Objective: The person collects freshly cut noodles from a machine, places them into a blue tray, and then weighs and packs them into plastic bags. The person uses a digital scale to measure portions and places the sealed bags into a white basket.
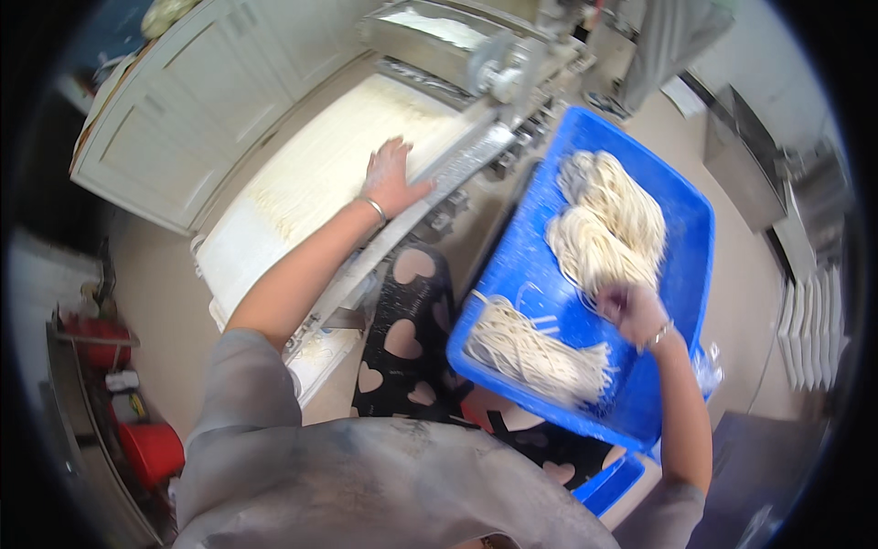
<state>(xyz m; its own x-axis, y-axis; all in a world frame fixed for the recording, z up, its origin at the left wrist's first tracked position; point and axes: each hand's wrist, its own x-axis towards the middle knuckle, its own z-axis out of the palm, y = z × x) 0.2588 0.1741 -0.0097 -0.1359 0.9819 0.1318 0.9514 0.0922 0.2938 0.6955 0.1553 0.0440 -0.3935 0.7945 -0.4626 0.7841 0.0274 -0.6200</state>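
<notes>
My left hand [391,181], fingers spread, is over the inner edge of a long white bed [240,258]. A floury, pale layer of fine strands [338,151] covers much of that bed, which runs out from a metal noodle machine [503,69]. To the right, my right hand [633,313] is inside a blue plastic tub [681,206], fingers curled closed and slightly blurred. It is at the near end of a folded bundle of noodles [615,215]; whether strands are in its fingers is hidden. A second noodle bundle [535,352] lies at the tub's near end.
White cabinets [219,82] stand at the far left, and red containers [151,453] at the lower left. Another person's legs [677,46] show beyond the tub. A steel box [745,160] and stacked white trays [809,329] are at the right.
</notes>
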